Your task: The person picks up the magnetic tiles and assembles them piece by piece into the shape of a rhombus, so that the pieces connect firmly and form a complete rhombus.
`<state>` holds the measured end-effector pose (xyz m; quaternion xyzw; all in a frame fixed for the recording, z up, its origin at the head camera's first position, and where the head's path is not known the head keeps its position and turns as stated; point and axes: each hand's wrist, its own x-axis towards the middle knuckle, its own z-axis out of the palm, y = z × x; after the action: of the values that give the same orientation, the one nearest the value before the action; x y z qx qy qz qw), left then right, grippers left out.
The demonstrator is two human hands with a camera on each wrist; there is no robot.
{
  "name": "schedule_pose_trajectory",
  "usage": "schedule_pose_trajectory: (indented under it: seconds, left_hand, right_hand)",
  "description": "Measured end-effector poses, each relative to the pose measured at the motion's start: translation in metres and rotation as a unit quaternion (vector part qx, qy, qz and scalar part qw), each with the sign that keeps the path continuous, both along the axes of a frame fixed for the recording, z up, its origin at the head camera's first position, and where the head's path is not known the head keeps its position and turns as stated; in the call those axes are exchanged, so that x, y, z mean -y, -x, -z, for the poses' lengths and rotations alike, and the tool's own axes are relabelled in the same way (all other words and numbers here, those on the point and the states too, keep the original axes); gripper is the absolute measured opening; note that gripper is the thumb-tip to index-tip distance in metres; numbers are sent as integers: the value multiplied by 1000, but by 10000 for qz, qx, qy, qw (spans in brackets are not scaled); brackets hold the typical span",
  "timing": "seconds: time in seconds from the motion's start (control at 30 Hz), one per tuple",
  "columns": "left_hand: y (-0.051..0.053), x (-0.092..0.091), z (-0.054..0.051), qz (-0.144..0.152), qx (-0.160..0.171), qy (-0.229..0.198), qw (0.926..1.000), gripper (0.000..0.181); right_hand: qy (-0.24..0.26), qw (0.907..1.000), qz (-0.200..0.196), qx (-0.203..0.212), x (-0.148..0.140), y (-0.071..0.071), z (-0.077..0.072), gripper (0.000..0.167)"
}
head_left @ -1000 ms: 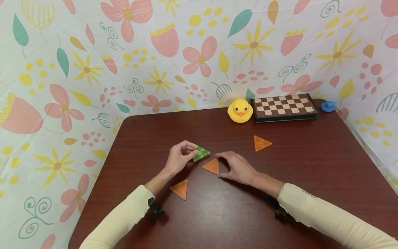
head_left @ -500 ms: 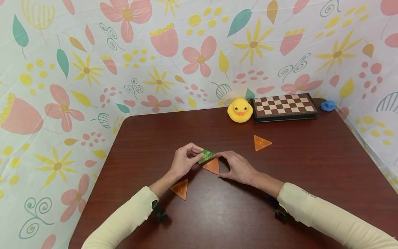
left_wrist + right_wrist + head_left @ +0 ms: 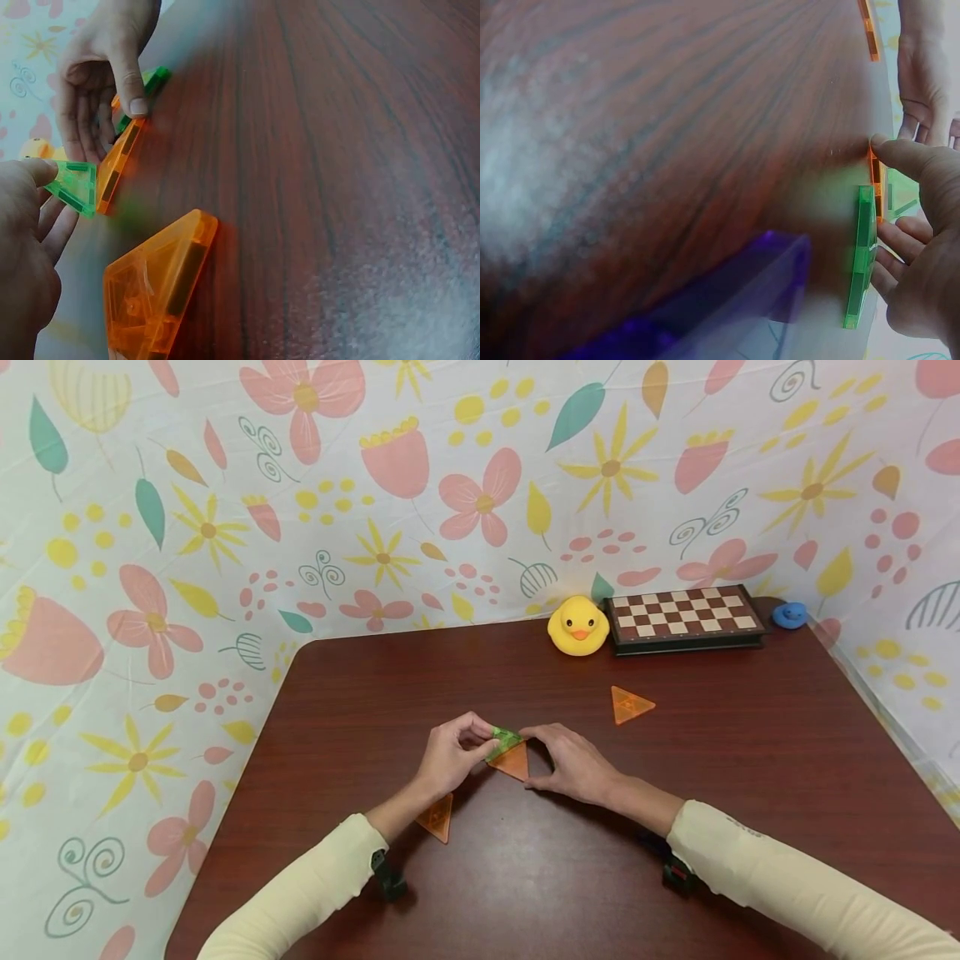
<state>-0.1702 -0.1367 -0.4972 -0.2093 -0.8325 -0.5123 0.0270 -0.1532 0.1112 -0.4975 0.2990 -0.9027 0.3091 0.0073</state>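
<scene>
My left hand [image 3: 453, 756] pinches a translucent green triangular magnetic tile [image 3: 506, 742] between thumb and fingers. Its edge meets an orange triangular tile [image 3: 513, 763] on the table; whether they touch is unclear. My right hand [image 3: 573, 764] holds that orange tile at two corners, thumb and fingertips spread. Under the right palm stands another green tile [image 3: 861, 259], mostly hidden in the head view. A second orange tile [image 3: 154, 292] lies beneath my left forearm, partly covered by it in the head view. Close to the right wrist camera is a purple tile [image 3: 727, 307].
A third orange tile [image 3: 632, 705] lies farther back on the brown table [image 3: 360, 685]. Along the back edge sit a yellow rubber duck [image 3: 578, 626], a checkered board box [image 3: 684, 620] and a small blue duck [image 3: 791, 615]. Behind hangs a flowered cloth [image 3: 300, 485].
My left hand has carried the green tile rightward and slightly toward the near side, up to the orange tile. Its forearm now covers part of the left orange tile. My right hand stays still.
</scene>
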Motion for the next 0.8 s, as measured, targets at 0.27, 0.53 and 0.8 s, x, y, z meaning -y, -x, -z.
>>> schedule_pose_trajectory:
  seconds: [0.27,0.53,0.8]
  left_hand:
    - [-4,0,1,73,-126,351,9993,15]
    - [-5,1,1,91,-24,439,9990,18]
    - [-5,3,1,273,6,231,9994,21]
  right_hand:
    - [-7,10000,-26,-32,0,0,0,73]
    - [-2,10000,-32,-34,0,-1,0,73]
    - [-5,10000,-8,-38,0,-1,0,73]
